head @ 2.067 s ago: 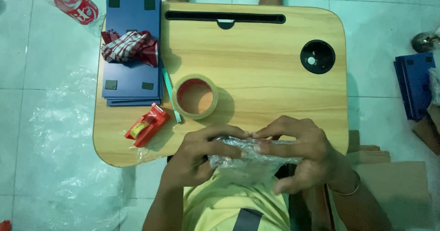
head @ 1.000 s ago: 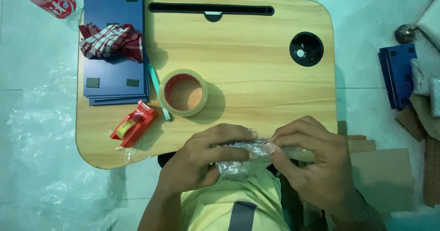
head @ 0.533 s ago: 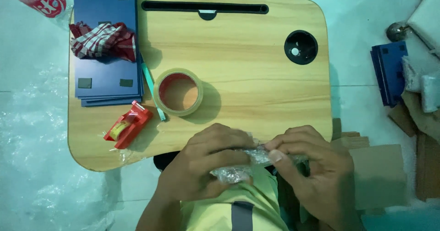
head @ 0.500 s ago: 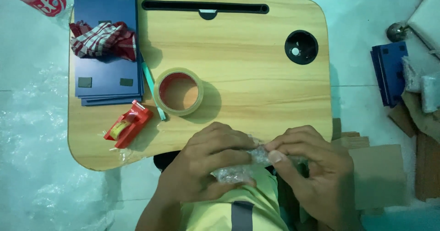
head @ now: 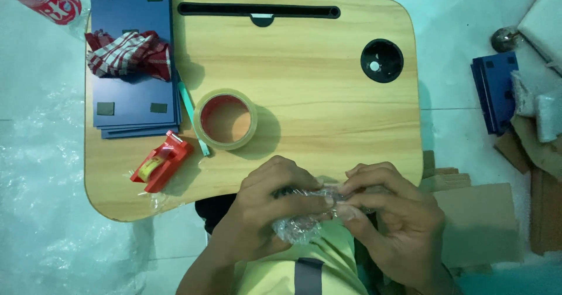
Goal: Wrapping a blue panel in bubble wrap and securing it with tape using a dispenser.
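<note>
Bubble-wrapped bundle (head: pixel 304 222) sits pinched between both my hands, just off the near edge of the surface (head: pixel 304 125). My left hand (head: pixel 263 213) curls around it; my right hand (head: pixel 392 224) nips the loose wrap with its fingertips. I'd keep the wrap taut. The tape roll (head: pixel 225 119) lies beyond my left hand.

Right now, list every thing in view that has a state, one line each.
Bubble-wrapped bundle: gripped by both hands at the table's near edge.
Left hand: closed around the bundle.
Right hand: pinching the bundle's end.
Tape roll: lying flat, untouched.
Red tape dispenser: lying on the table.
Checked cloth: crumpled on the blue boards.
Cup hole: empty.
</note>
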